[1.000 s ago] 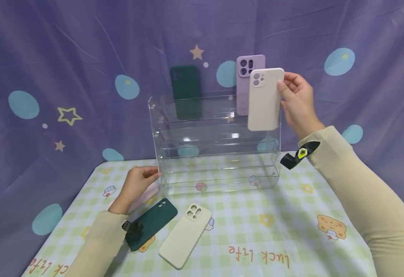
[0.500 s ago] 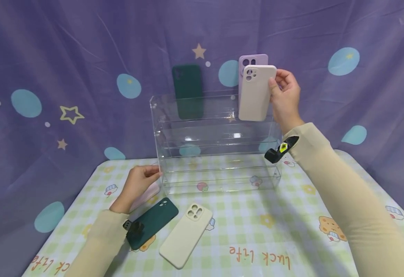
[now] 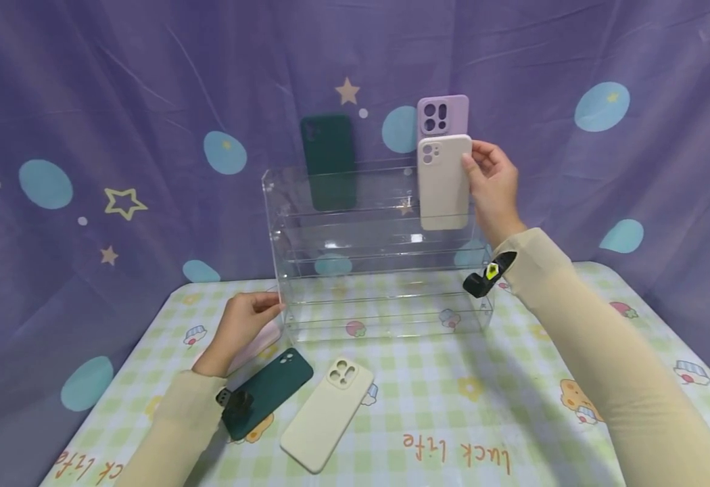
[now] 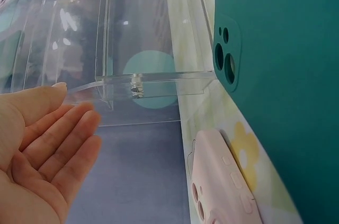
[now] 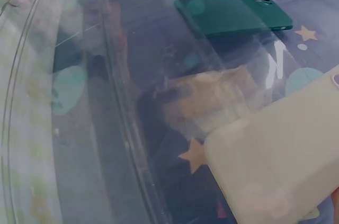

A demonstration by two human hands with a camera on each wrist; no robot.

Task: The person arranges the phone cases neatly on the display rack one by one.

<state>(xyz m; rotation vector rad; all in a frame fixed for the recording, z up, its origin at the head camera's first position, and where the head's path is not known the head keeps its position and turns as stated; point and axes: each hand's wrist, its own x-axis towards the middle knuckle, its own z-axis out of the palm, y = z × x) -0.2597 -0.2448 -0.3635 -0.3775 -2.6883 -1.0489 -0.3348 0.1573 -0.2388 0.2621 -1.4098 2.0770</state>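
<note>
My right hand (image 3: 493, 193) pinches the right edge of a white phone case (image 3: 444, 186), held upright at the upper right of a clear acrylic display rack (image 3: 385, 233). A rack line crosses the case's lower end, which seems to sit behind a clear front lip. Behind it a lilac phone case (image 3: 457, 116) stands on the top tier, partly hidden. A dark green phone case (image 3: 328, 162) stands at the top tier's left. My left hand (image 3: 244, 328) holds the rack's left side edge between thumb and fingers; the left wrist view shows its thumb (image 4: 45, 99) at the clear panel.
On the checked tablecloth (image 3: 446, 412) in front of the rack lie a second dark green case (image 3: 272, 392) and a cream case (image 3: 327, 416). A pale pink case (image 4: 222, 181) lies beside the rack, partly hidden by my left arm. A purple curtain (image 3: 148, 81) hangs behind.
My right hand has carried the white case leftward, in front of the lilac case, then lowered it against the rack's upper tiers. The left hand has stayed at the rack's side.
</note>
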